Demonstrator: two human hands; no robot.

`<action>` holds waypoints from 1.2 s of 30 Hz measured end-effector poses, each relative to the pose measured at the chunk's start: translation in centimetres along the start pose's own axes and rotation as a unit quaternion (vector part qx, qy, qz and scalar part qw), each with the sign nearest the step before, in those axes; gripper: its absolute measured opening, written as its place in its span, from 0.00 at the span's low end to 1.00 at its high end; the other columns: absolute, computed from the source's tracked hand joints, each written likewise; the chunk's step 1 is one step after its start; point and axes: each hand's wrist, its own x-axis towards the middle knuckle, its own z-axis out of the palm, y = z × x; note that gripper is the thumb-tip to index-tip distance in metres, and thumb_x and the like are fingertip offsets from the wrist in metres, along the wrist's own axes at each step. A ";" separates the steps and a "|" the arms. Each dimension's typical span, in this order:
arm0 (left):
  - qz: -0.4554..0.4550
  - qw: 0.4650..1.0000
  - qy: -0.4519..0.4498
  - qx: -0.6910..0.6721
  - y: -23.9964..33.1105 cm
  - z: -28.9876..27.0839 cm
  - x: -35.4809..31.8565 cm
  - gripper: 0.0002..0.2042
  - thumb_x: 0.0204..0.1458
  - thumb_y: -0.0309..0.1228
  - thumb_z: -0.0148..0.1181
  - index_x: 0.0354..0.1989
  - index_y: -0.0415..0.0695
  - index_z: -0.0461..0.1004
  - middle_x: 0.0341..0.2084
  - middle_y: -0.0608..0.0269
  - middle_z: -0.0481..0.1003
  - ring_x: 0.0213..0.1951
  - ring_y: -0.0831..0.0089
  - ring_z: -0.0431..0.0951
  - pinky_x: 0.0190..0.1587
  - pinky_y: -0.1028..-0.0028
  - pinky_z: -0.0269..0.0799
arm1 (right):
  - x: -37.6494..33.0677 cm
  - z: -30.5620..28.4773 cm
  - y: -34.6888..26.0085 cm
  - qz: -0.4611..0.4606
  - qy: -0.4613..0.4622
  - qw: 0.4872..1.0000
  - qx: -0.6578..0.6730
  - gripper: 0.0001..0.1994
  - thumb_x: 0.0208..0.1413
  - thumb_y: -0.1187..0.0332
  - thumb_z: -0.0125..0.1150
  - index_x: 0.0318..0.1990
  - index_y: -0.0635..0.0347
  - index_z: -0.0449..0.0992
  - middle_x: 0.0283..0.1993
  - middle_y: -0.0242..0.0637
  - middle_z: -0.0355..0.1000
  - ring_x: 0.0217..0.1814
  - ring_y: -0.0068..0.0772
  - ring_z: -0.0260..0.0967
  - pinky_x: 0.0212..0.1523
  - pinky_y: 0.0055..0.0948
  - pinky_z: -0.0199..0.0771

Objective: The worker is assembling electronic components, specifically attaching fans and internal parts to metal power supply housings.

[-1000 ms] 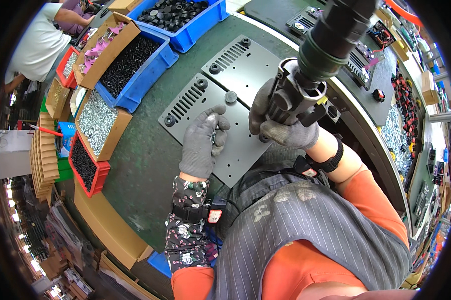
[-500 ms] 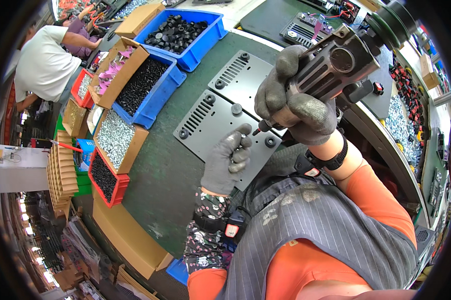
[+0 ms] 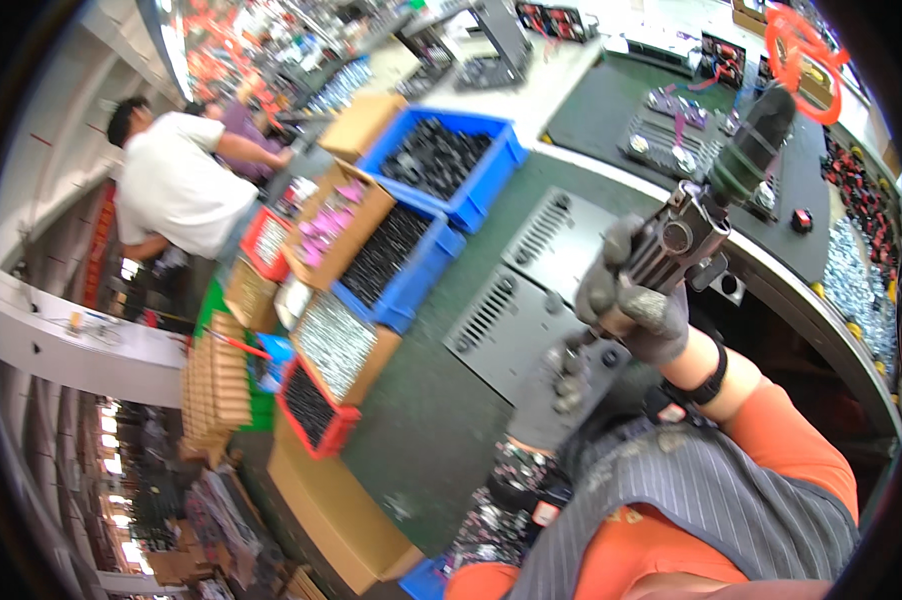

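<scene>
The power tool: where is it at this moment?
In the head view, the power tool is right of centre, gripped in the right hand, up and right of the left hand.

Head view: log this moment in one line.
Right hand: grips power tool | left hand: over near grey plate, contents unclear | second grey plate: beside it

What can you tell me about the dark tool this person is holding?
The dark tool has a grey, metal-looking body with long slots and a round feature on its side. A thick black sleeve joins its upper end. It is held aslant in the gloved right grip, its lower end pointing down and left toward the gloved left grip, by the grey plates. Blur hides whether its tip touches anything.
</scene>
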 end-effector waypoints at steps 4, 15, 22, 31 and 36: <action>0.045 0.963 -0.012 0.265 -0.4 -0.1 -0.8 0.18 0.56 0.48 0.48 0.41 0.44 0.69 0.18 0.73 0.59 0.16 0.85 0.56 0.13 0.86 0.48 | 0.4 -0.9 -0.3 0.008 0.105 0.990 0.089 0.17 0.46 0.66 0.54 0.45 0.58 0.62 0.25 0.34 0.64 0.25 0.33 0.64 0.29 0.33 0.67; 0.206 0.420 0.129 0.875 5.6 1.3 4.8 0.23 0.50 0.47 0.55 0.48 0.43 0.69 0.37 0.50 0.75 0.41 0.55 0.74 0.43 0.63 0.68 | 0.3 -2.3 -1.0 0.051 0.122 0.988 0.075 0.16 0.46 0.64 0.53 0.42 0.57 0.64 0.24 0.33 0.64 0.24 0.30 0.63 0.27 0.30 0.65; 0.101 0.560 0.091 0.817 5.8 0.4 -0.4 0.16 0.50 0.44 0.56 0.36 0.42 0.77 0.33 0.52 0.76 0.38 0.58 0.76 0.41 0.68 0.69 | -1.3 -1.1 -2.7 0.047 0.085 0.995 -0.022 0.20 0.42 0.64 0.56 0.43 0.59 0.62 0.24 0.35 0.65 0.25 0.31 0.65 0.27 0.29 0.67; 0.256 0.443 0.177 0.841 3.5 -2.5 -3.7 0.17 0.43 0.45 0.63 0.37 0.47 0.76 0.30 0.57 0.76 0.34 0.63 0.77 0.37 0.69 0.72 | -2.1 1.0 -1.0 0.110 0.042 0.991 -0.066 0.22 0.41 0.64 0.56 0.45 0.62 0.61 0.24 0.39 0.66 0.25 0.33 0.66 0.27 0.28 0.66; 0.340 0.461 0.163 0.803 2.7 -3.9 -5.8 0.16 0.41 0.41 0.64 0.37 0.47 0.76 0.26 0.60 0.76 0.29 0.65 0.75 0.33 0.70 0.71 | -3.2 2.0 -0.7 0.124 -0.019 0.991 -0.056 0.22 0.41 0.68 0.60 0.45 0.61 0.61 0.25 0.40 0.67 0.26 0.34 0.67 0.28 0.30 0.67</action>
